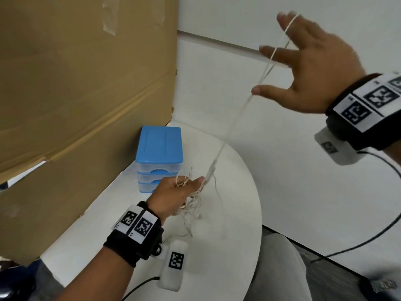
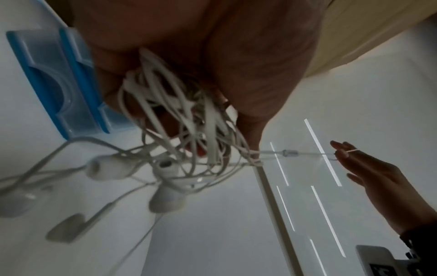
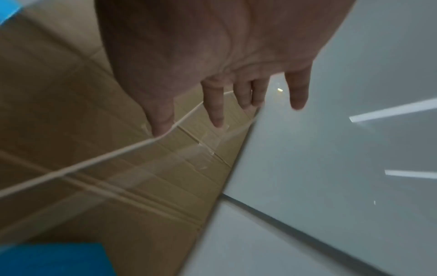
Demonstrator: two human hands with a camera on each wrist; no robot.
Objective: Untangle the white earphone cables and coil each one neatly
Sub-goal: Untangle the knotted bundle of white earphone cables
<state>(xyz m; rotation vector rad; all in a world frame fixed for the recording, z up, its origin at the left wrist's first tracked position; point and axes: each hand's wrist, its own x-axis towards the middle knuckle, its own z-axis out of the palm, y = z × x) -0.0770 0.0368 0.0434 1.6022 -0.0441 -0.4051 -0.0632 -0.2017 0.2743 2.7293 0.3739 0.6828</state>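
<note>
My left hand [image 1: 173, 192] grips a tangled bundle of white earphone cables [image 1: 192, 206] just above the white table [image 1: 234, 224]. In the left wrist view the bundle [image 2: 179, 121] hangs from my palm, with earbuds [image 2: 108, 168] dangling below it. A taut double strand [image 1: 234, 124] with an inline piece [image 1: 211, 168] climbs from the bundle to my raised right hand [image 1: 308, 68]. That hand is spread, fingers straight, and the strand loops over its fingertips and thumb. The right wrist view shows the strand [image 3: 94, 160] running across under my thumb tip.
A small blue plastic drawer unit [image 1: 159, 157] stands on the table just behind my left hand. A large cardboard sheet [image 1: 76, 83] leans along the left. A grey chair back [image 1: 282, 268] is at the table's near right edge. White walls stand behind.
</note>
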